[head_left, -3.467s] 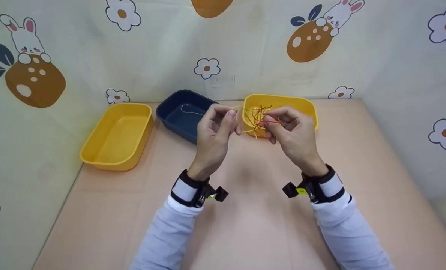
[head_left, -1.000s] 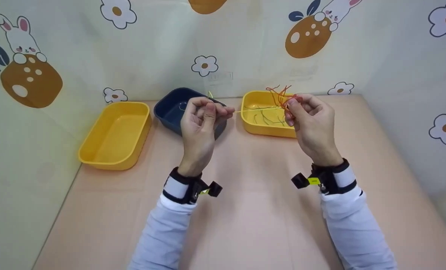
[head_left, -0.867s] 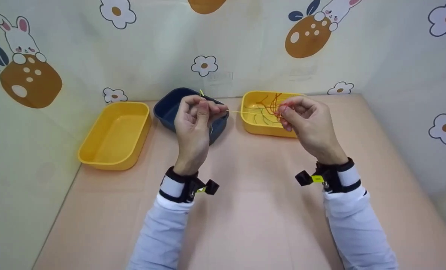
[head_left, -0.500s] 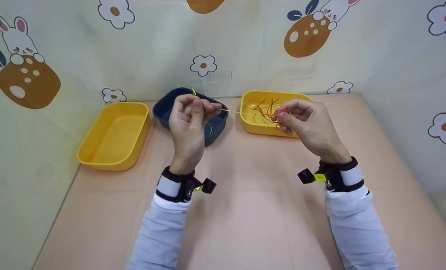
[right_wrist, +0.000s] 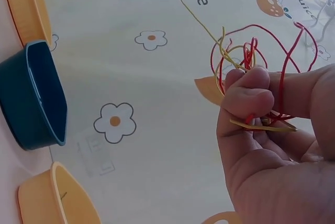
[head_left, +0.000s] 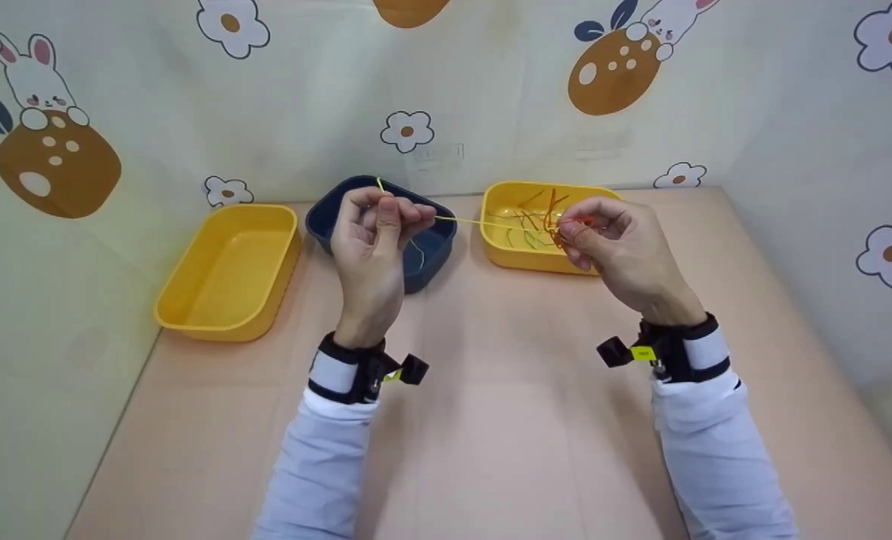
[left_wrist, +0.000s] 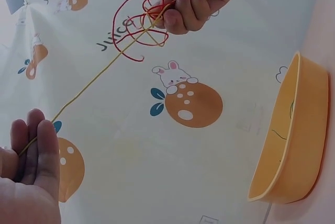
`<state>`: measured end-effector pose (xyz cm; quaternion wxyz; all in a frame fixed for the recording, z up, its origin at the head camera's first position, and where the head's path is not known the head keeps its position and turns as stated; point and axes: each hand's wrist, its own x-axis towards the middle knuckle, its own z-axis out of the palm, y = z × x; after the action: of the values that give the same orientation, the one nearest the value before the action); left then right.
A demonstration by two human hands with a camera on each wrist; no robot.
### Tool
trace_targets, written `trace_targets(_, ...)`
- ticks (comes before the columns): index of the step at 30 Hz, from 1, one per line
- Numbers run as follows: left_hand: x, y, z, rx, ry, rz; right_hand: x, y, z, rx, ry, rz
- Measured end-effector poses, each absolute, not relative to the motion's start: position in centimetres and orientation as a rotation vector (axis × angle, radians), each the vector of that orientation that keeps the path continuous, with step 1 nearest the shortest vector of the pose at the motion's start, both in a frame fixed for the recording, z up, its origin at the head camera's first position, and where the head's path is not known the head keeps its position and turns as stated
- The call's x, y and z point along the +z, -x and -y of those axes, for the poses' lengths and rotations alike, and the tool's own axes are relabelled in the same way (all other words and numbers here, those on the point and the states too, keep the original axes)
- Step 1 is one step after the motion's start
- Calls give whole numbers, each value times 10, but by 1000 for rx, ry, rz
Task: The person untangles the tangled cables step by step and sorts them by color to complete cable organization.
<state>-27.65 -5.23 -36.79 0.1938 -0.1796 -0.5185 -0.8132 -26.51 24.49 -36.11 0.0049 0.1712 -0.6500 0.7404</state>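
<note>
My left hand [head_left: 374,232] pinches one end of a yellow string [left_wrist: 76,97] between thumb and fingers, its short tail sticking up above the hand. That string runs straight across to a loose tangle of red strings [right_wrist: 282,77] mixed with yellow. Thumb and fingertips of my right hand [head_left: 626,251] pinch the tangle, and red loops spread around them. Both hands are raised, the left overlapping the navy tray and the right overlapping the yellow tray at the back right. Part of the tangle is hidden behind the right fingers.
The navy tray [head_left: 438,262] holds a thin pale string [head_left: 421,255]. Several green strings lie in the right yellow tray [head_left: 539,260]. Another yellow tray [head_left: 228,270] stands at the left. A patterned cloth wall [head_left: 491,90] closes off the back of the table [head_left: 491,450].
The hands have moved apart, the left one leftward, and the yellow string between them now shows a longer straight stretch. The red tangle has stayed with the right hand, its loops shifting.
</note>
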Motion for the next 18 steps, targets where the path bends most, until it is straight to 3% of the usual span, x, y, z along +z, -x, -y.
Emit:
trace_targets(8, -370, 278, 53, -2278, 499, 1468, -362, 268, -243, 2486, -524, 1753)
trace_targets(18, -368, 283, 68, -2275, 437, 1412, -361, 273, -250, 2438, -306, 1636)
